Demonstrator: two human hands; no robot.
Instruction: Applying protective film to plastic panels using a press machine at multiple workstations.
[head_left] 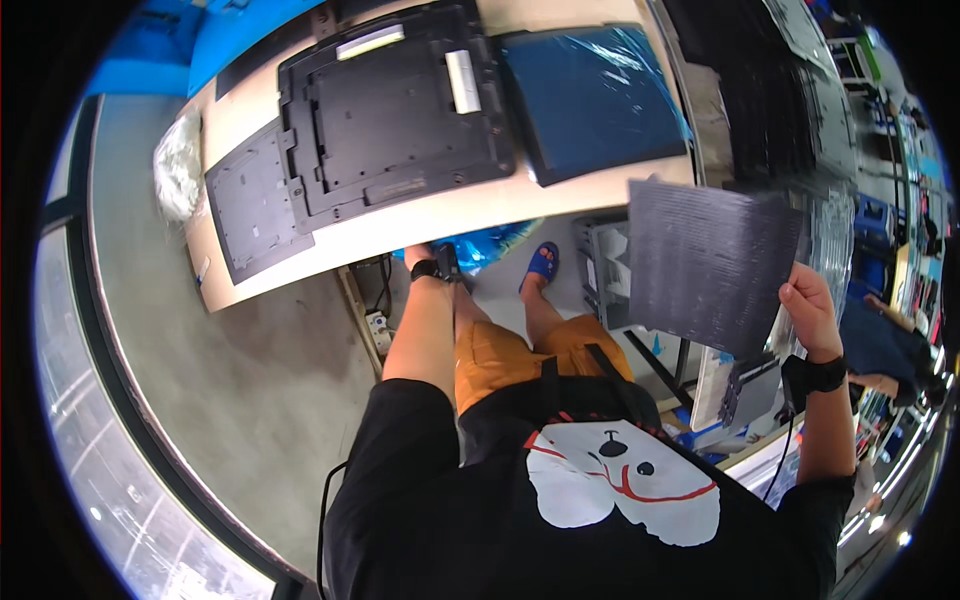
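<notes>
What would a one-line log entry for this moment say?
right hand: holds dark ribbed sheet up | left hand: at workbench edge, grip unclear | bench: black panels

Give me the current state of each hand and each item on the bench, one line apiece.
Right hand: raised, gripping the dark grey sheet by its edge.
Dark grey sheet: held up, off the bench.
Left hand: lowered by the bench edge, grip hidden.
Large black panel: lying flat on the bench.
Blue-filmed panel: flat, film still on.
</notes>
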